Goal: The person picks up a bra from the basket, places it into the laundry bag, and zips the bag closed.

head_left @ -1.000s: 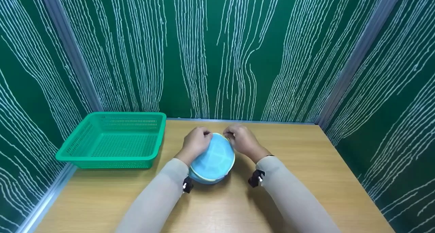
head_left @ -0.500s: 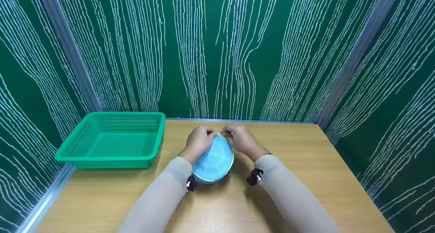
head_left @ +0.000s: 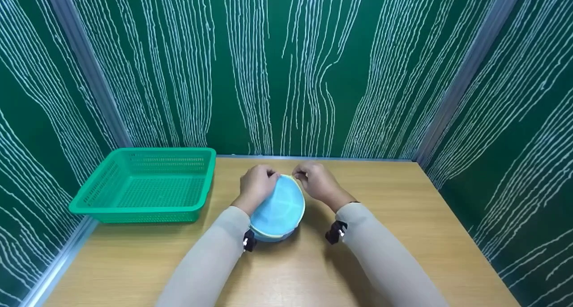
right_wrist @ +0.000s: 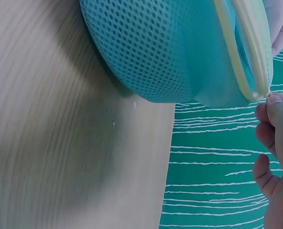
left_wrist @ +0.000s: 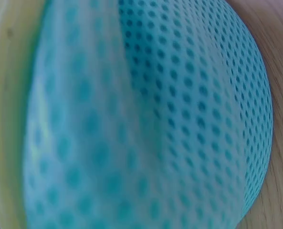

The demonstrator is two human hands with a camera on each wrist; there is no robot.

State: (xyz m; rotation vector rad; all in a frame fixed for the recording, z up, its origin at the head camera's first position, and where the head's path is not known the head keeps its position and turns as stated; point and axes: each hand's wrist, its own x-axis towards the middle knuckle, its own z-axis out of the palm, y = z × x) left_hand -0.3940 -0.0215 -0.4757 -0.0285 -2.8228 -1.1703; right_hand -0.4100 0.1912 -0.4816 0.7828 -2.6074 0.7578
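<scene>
A round light-blue mesh laundry bag (head_left: 280,208) with yellow zipper trim stands on the table, its lid side facing up. My left hand (head_left: 257,187) pinches the bag's far rim on the left. On the far right of the rim, my right hand (head_left: 318,182) pinches the zipper end; the right wrist view shows its thumb and forefinger at the corner of the yellow zipper (right_wrist: 248,52). Part of the zipper edge stands parted there. Blue mesh (left_wrist: 203,114) fills the left wrist view, where no fingers show.
At the left of the wooden table (head_left: 380,208) stands a green plastic basket (head_left: 143,208) with perforated walls. Green panels (head_left: 304,74) with white wavy lines enclose the table at the back and both sides.
My left hand moved slightly right along with the rim, then back left. The bag has shifted a little left. My right hand stays nearly in place at the zipper.
</scene>
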